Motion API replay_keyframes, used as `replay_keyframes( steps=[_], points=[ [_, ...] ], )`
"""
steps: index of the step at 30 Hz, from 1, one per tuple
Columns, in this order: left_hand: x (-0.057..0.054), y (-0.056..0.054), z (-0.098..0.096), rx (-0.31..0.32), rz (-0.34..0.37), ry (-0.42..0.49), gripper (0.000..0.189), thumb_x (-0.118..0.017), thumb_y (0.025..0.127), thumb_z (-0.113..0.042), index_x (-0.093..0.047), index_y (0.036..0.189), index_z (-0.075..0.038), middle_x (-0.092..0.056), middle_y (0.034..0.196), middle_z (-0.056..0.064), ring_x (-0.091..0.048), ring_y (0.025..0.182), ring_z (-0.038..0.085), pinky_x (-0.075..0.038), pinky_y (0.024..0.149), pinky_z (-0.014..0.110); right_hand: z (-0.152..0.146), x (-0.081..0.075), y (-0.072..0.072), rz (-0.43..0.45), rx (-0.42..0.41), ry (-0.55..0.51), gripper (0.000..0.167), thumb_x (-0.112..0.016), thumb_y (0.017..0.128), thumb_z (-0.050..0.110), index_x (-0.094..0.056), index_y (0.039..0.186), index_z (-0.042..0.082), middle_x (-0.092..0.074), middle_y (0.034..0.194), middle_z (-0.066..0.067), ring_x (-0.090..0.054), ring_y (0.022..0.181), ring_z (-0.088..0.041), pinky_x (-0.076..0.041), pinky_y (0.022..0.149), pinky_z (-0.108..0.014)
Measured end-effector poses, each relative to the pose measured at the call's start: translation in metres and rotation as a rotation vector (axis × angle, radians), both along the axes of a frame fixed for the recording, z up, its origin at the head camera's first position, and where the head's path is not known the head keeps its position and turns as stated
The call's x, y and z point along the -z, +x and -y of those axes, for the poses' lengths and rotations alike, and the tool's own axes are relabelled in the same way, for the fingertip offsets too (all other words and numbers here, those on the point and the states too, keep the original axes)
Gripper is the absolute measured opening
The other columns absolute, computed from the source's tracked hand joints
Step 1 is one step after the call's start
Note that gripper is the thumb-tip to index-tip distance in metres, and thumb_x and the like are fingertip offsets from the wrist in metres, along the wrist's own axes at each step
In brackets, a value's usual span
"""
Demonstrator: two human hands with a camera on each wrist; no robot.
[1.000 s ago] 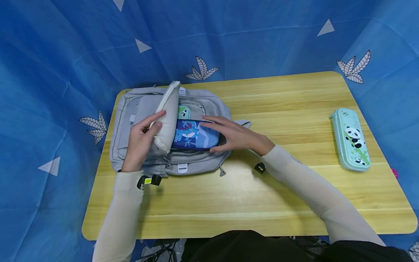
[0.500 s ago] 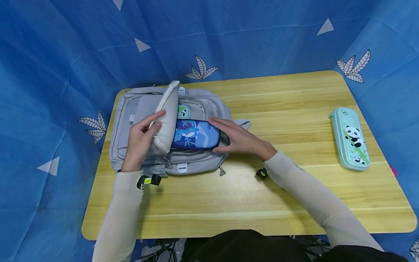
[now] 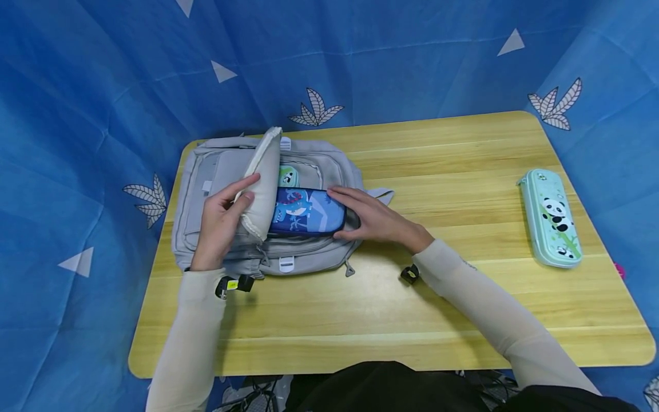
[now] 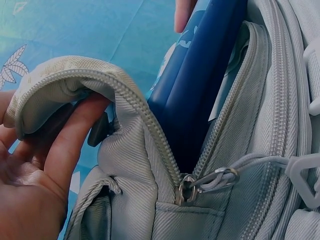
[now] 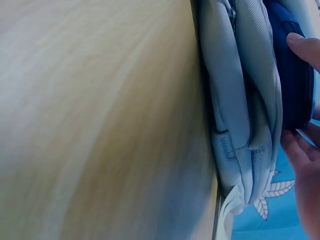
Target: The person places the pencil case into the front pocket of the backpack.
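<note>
A grey backpack (image 3: 314,147) lies on the table with its front pocket unzipped. My left hand (image 3: 218,223) holds the pocket's pale flap (image 3: 265,197) folded back, fingers hooked under its zipped edge (image 4: 75,75) in the left wrist view. A dark blue pencil case (image 3: 311,212) with a dinosaur print is partly inside the pocket, its left end hidden behind the flap. My right hand (image 3: 378,217) grips the case's right end, thumb on the near side and fingers on the far side. Beside it, a green case (image 3: 288,176) shows in the pocket.
A mint-green pencil case (image 3: 555,220) with pandas lies at the right of the wooden table (image 3: 437,320). A strap (image 3: 382,194) sticks out at the backpack's right end. Blue curtain (image 3: 391,63) surrounds the table.
My right hand has shifted slightly right, from fingers spread over the blue pencil case to a grip on its end. The left hand and flap have stayed put.
</note>
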State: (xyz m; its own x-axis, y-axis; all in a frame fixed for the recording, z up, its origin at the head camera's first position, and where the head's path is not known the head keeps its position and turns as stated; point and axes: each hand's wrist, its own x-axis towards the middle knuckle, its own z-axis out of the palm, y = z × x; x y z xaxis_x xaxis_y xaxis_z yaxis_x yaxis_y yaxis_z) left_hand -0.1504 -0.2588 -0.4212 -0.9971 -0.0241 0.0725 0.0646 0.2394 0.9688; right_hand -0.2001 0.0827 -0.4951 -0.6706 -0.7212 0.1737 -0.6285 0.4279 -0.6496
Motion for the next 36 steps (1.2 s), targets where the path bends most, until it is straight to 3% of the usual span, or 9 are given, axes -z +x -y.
replay_keyframes(
  steps=[22, 36],
  points=[
    [-0.002, -0.001, 0.001, 0.005, -0.022, 0.013, 0.037, -0.063, 0.11, -0.014, -0.072, 0.146, -0.014, -0.064, 0.156, 0.008, -0.06, 0.135, 0.015, -0.054, 0.094, 0.023, 0.029, -0.011, -0.008, 0.005, -0.046, 0.002, 0.097, -0.085, 0.095, 0.041, -0.036, 0.17, 0.003, -0.034, 0.177, -0.015, -0.033, 0.163, -0.033, -0.032, 0.131, -0.053],
    [-0.003, -0.003, 0.001, 0.038, -0.053, -0.002, 0.035, -0.064, 0.111, -0.016, -0.073, 0.145, -0.014, -0.066, 0.154, 0.006, -0.063, 0.123, 0.012, -0.052, 0.081, 0.021, 0.047, -0.013, -0.012, -0.028, -0.058, -0.006, 0.097, -0.085, 0.095, 0.042, -0.036, 0.17, 0.003, -0.035, 0.176, -0.017, -0.034, 0.163, -0.033, -0.031, 0.131, -0.051]
  ],
)
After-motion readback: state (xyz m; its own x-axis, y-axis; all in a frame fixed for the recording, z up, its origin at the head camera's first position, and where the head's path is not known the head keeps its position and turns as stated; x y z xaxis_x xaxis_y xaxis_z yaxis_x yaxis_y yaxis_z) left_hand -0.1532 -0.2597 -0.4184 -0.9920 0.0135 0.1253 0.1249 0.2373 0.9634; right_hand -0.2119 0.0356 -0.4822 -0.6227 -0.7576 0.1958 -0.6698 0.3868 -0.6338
